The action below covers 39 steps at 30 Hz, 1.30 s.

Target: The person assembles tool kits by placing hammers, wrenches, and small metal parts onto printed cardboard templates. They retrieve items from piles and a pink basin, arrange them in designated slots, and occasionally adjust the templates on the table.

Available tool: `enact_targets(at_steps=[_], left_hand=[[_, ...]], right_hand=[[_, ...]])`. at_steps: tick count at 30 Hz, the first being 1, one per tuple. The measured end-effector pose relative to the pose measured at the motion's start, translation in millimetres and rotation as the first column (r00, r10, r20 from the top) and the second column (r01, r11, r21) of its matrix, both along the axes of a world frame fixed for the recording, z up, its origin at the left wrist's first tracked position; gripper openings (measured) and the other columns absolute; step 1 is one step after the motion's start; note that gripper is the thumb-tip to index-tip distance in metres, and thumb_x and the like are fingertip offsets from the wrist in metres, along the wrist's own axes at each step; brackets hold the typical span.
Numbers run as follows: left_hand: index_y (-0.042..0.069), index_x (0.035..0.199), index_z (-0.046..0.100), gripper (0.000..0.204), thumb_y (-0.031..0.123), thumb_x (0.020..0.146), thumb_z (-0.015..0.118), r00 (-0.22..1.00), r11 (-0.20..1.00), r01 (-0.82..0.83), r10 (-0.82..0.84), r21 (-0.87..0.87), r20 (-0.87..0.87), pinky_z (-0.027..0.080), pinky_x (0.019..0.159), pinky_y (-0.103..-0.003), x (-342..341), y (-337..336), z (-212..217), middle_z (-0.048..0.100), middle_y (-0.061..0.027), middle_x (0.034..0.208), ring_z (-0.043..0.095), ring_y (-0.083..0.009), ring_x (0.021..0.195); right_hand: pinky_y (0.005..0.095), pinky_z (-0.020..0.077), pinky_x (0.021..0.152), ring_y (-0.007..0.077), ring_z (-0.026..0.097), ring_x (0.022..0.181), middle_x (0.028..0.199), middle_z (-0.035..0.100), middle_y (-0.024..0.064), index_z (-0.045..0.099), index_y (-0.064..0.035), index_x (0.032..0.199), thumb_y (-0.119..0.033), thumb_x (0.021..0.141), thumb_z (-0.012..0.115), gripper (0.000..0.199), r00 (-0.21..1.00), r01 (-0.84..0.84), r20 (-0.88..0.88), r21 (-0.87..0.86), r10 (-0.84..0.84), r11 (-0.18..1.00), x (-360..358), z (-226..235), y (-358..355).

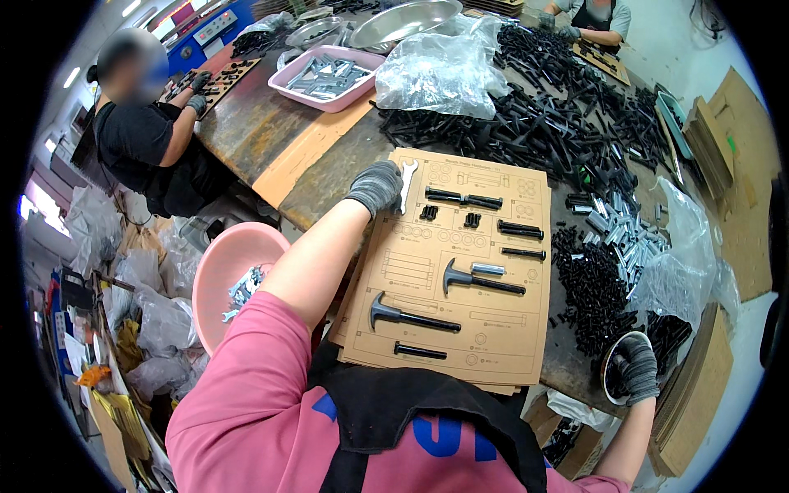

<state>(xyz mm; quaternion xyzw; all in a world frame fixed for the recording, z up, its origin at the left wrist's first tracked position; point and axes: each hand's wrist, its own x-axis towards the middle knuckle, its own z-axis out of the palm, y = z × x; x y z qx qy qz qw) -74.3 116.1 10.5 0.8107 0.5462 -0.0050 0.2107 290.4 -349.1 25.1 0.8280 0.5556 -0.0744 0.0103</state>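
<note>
My left hand [374, 189], in a grey glove, holds a silver open-ended wrench [407, 186] at the upper left corner of a printed cardboard sheet [526, 329]. On the sheet lie several black bolts [520, 231], two small clusters of black screws [472, 220], a silver tube [488, 269] and two black hammer-shaped pieces [415, 320]. At the right, my gloved right hand [638, 370] reaches into a round white bowl [610, 375]. Its fingertips are hidden inside, and so is whatever they touch.
Black metal parts [534, 123] cover the far table. Silver tubes [629, 238] and small black screws [588, 287] lie right of the sheet. A pink basin [215, 279] holds wrenches at left; a pink tray [329, 103] stands beyond. Two co-workers [136, 123] sit across.
</note>
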Motion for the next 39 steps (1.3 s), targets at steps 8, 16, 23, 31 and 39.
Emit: enact_targets(at_steps=[8,16,23,31,39], left_hand=[[0.000,0.086,0.060,0.018,0.004,0.070,0.052,0.966,0.965,-0.004,0.072,-0.262,0.248,0.049,0.054,-0.032,-11,4,-1,0.062,-0.0120,0.070,0.061,-0.0192,0.059],[-0.001,0.097,0.053,0.021,0.002,0.077,0.050,0.730,0.839,-0.106,0.430,-0.533,0.531,0.047,0.044,-0.030,-16,-10,8,0.057,-0.0120,0.070,0.058,-0.0208,0.053],[0.000,0.105,0.053,0.025,0.004,0.080,0.050,0.706,0.914,-0.129,0.357,-0.384,0.612,0.046,0.047,-0.025,-35,-20,20,0.057,-0.0085,0.073,0.056,-0.0139,0.059],[0.005,0.109,0.053,0.029,0.012,0.082,0.055,0.624,0.951,0.260,-0.034,-0.166,0.780,0.047,0.065,-0.023,6,-84,59,0.056,-0.0046,0.086,0.054,-0.0118,0.077],[0.004,0.103,0.055,0.030,0.013,0.076,0.064,0.494,0.835,0.496,-0.044,-0.240,0.869,0.047,0.073,-0.025,37,-132,64,0.059,-0.0059,0.089,0.055,-0.0126,0.084]], right_hand=[[0.0406,0.0423,0.082,0.0332,0.053,0.089,0.088,0.058,0.0136,0.059,-0.0067,0.086,-0.010,0.065,0.061,0.021,0.991,-0.114,0.084,0.118,0.105,0.986,2,-10,-4],[0.0409,0.0461,0.064,0.0319,0.056,0.074,0.079,0.058,0.0129,0.058,-0.0081,0.077,-0.008,0.066,0.058,0.012,0.968,-0.166,0.189,-0.006,0.164,0.986,-7,6,1],[0.0371,0.0466,0.062,0.0299,0.056,0.069,0.071,0.056,0.0129,0.056,-0.0067,0.074,-0.005,0.060,0.061,0.015,0.975,-0.201,0.145,0.258,0.167,0.945,3,10,-13],[0.0284,0.0434,0.056,0.0174,0.053,0.059,0.066,0.055,0.0060,0.055,-0.0048,0.074,-0.020,0.073,0.060,0.016,0.902,0.151,-0.415,0.557,0.116,0.817,-46,51,75],[0.0206,0.0391,0.047,0.0077,0.047,0.054,0.067,0.053,0.0006,0.056,-0.0045,0.084,-0.017,0.077,0.060,0.015,0.393,0.207,-0.838,0.481,0.378,0.852,-166,44,244]])
